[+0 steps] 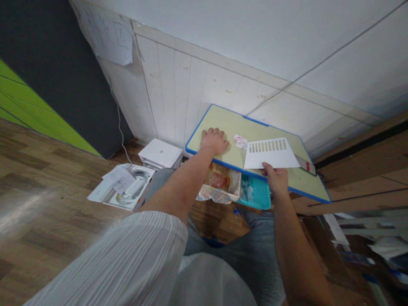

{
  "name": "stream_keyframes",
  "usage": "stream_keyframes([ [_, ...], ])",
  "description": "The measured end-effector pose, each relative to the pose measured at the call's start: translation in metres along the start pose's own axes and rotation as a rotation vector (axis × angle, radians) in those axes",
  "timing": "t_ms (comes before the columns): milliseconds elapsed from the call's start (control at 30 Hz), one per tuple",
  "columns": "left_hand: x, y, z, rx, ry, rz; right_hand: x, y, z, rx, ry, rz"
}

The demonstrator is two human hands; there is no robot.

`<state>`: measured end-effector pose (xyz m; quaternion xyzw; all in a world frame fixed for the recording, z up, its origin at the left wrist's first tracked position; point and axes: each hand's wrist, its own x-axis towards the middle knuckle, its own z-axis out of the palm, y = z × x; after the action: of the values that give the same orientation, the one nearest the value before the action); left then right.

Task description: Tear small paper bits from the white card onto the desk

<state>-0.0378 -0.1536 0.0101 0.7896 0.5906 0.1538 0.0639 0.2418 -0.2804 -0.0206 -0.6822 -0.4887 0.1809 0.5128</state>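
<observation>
My right hand (276,179) pinches the near edge of a white sheet (270,159) between thumb and fingers. A row of several narrow rectangular cut-outs runs along the sheet's far side. It is held over the right half of a small pale-yellow table (228,120) with a blue rim. Palm down on the table's left part lies my left hand (214,141), fingers spread and holding nothing. Between the hands sits a crumpled pinkish-white paper (240,141), close to the sheet's left edge. A flat, phone-like object (306,165) lies partly under the sheet's right corner.
Under the table's near edge are a lined bin (234,196) and a turquoise tray (263,197). Left on the floor stand a white box (162,153) and an open box (135,189) with cables. A white wall (197,76) rises behind; brown boxes (363,170) stand right.
</observation>
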Motion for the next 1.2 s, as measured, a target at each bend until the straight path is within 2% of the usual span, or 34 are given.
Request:
stream_keyframes([
  [433,-0.0023,0.0012,-0.0013,0.005,0.004,-0.008,-0.0016,-0.0009,-0.0021,0.029,-0.102,-0.064],
  [867,-0.0016,0.0002,-0.0013,-0.008,0.004,-0.001,0.0038,0.0044,0.0026,0.061,-0.002,-0.014],
  [1200,-0.0004,0.0006,-0.0002,-0.004,0.006,0.002,0.0046,0.0068,0.0019,0.036,-0.030,-0.026],
])
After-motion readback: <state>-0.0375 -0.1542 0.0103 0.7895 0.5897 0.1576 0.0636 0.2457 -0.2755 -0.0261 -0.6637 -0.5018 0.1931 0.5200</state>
